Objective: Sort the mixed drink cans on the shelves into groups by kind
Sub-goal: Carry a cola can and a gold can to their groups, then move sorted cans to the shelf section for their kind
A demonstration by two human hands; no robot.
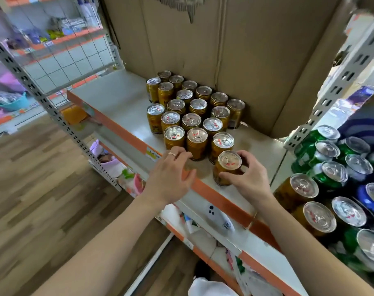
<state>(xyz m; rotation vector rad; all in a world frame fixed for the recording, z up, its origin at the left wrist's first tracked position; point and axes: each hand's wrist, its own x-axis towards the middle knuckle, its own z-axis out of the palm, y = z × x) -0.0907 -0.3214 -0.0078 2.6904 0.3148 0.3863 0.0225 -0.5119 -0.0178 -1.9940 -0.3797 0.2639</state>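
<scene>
Standing well left of the left hand's fingers, a perforated metal upright (34, 88) rises over the wood floor (32, 167). The left hand (171, 176) lies palm down over the orange strip (216, 197) on the front edge of the white shelf (122, 107). Its fingers (181, 155) are slightly spread and gently bent, holding nothing, and 1 of them wears a ring (172, 154). The fingertips reach the foot of the front-left cans; whether they touch cannot be told.

Just beyond those fingertips, a block of gold cans (192, 116) stands upright in close rows, running back to the cardboard (245, 50) behind the shelf.

Right of the left fingertips and just in front of the block's front-right can, 1 gold can (227, 165) stands upright on the shelf near the orange strip. The right hand (248, 180) grips it by the side, the thumb (228, 176) curled across the near face and the other fingers (247, 155) wrapped round the far side.

Farther right of those fingers, past another upright, mixed cans (331, 174) crowd the next bay: green cans (303, 159), blue cans (363, 196) and more gold ones (288, 195) packed together.
</scene>
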